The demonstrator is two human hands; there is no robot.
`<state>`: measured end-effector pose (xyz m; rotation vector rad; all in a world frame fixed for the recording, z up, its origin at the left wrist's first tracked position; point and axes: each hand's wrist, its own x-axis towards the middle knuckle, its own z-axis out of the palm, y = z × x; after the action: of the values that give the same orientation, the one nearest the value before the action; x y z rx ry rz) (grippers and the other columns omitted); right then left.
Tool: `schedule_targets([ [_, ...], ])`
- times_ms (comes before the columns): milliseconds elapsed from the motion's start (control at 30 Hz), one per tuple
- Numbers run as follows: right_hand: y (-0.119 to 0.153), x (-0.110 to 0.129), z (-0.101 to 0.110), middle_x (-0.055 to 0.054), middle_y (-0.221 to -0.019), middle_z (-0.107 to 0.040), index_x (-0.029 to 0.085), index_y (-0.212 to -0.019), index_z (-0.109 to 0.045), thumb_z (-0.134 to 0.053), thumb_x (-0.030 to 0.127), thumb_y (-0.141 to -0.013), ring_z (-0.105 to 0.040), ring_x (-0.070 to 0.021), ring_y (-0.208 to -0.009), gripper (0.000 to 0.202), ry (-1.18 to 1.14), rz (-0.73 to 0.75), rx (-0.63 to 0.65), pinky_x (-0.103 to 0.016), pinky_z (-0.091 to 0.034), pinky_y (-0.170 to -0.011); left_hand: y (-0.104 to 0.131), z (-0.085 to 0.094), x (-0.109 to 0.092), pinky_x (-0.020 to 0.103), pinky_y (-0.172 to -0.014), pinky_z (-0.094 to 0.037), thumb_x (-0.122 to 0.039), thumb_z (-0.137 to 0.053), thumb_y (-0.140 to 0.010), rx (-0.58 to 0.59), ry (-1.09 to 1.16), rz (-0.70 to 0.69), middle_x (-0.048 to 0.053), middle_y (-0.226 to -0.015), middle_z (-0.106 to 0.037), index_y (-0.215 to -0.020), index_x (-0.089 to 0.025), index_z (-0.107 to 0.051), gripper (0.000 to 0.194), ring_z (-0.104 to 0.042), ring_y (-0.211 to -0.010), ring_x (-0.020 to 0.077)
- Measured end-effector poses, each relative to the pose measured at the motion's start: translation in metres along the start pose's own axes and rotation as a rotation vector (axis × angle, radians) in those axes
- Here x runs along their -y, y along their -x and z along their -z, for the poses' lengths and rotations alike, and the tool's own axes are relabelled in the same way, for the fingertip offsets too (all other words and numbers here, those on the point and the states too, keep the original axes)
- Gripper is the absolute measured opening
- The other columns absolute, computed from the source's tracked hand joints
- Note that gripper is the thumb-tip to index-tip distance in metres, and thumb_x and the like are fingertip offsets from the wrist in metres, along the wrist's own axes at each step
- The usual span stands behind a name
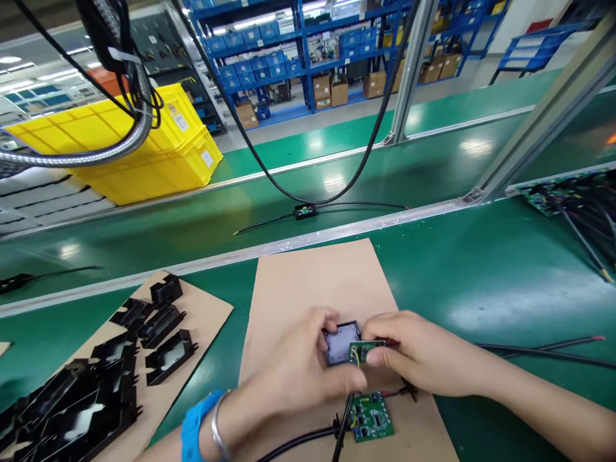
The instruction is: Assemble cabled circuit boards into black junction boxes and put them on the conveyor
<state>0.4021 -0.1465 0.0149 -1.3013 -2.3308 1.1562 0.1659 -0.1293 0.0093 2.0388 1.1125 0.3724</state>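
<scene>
My left hand (308,359) is closed around a small black plastic case (342,341) with a pale grey inside, its open side facing up. Pinched between the thumb and fingers of my right hand (409,350) is a green circuit board (362,351) with a yellow wire, right at the case's edge. I cannot tell whether the board touches the case. Below my hands a second green circuit board (373,417) lies on brown cardboard (327,276). Black cables (301,441) run beside that board and under my left hand.
Several black plastic cases (171,356) lie on cardboard at left. Across the metal rail, a small wired unit (305,211) rests on the green belt beneath a hanging cable (289,192). Yellow crates (158,154) stand behind; boards with cables (577,199) are piled at right.
</scene>
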Motion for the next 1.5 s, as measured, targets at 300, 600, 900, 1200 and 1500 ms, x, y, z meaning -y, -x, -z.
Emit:
schedule_targets([
  [300,0.007,0.018,-0.003,0.005,-0.071,-0.056,0.022,-0.092,-0.062,-0.054,0.023,-0.091,-0.049,-0.0111,-0.065,0.008,-0.143,-0.018,0.063,-0.022,-0.036,-0.061,0.028,0.000,-0.024,0.026,-0.071,-0.047,-0.020,-0.039,-0.094,0.125,0.332,0.160,0.002,-0.099,-0.057,-0.112,-0.022,-0.054,0.023,-0.055,-0.080,0.0135],
  [600,0.001,0.021,-0.001,0.002,-0.078,-0.063,0.021,-0.098,-0.059,-0.055,0.020,-0.089,-0.056,-0.0132,-0.068,0.009,-0.110,-0.074,-0.084,-0.024,-0.041,-0.062,0.027,-0.010,-0.024,0.024,-0.050,-0.024,-0.039,-0.052,-0.090,0.053,0.077,0.248,-0.005,-0.058,-0.039,-0.066,-0.018,-0.047,0.032,-0.034,-0.054,0.0097],
  [900,-0.013,0.060,-0.038,-0.008,-0.081,-0.059,0.016,-0.094,-0.058,-0.057,0.007,-0.071,-0.053,-0.0244,-0.077,0.024,0.683,0.128,-0.214,-0.031,-0.036,-0.055,0.015,-0.021,-0.023,0.026,-0.056,-0.034,-0.016,-0.048,-0.082,-0.049,-0.026,0.175,0.002,-0.071,-0.064,-0.076,-0.019,-0.056,0.011,-0.056,-0.062,0.0155],
  [1200,-0.035,0.010,0.005,-0.003,-0.081,-0.058,0.021,-0.093,-0.066,-0.061,0.016,-0.086,-0.051,-0.0195,-0.082,0.009,0.528,0.329,0.080,-0.029,-0.036,-0.066,0.020,-0.020,-0.009,0.040,-0.070,-0.048,-0.045,-0.076,-0.070,0.073,-0.284,0.222,0.008,-0.106,-0.058,-0.107,-0.018,-0.054,0.050,-0.062,-0.087,0.0292],
  [1500,-0.042,0.006,-0.003,-0.002,-0.086,-0.058,0.022,-0.093,-0.065,-0.060,0.015,-0.087,-0.052,-0.0186,-0.081,0.010,0.543,0.311,0.084,-0.029,-0.032,-0.061,0.012,-0.011,0.005,0.044,-0.082,-0.052,-0.024,-0.069,-0.074,0.111,-0.201,0.155,0.008,-0.114,-0.058,-0.119,-0.019,-0.056,0.047,-0.062,-0.091,0.0254],
])
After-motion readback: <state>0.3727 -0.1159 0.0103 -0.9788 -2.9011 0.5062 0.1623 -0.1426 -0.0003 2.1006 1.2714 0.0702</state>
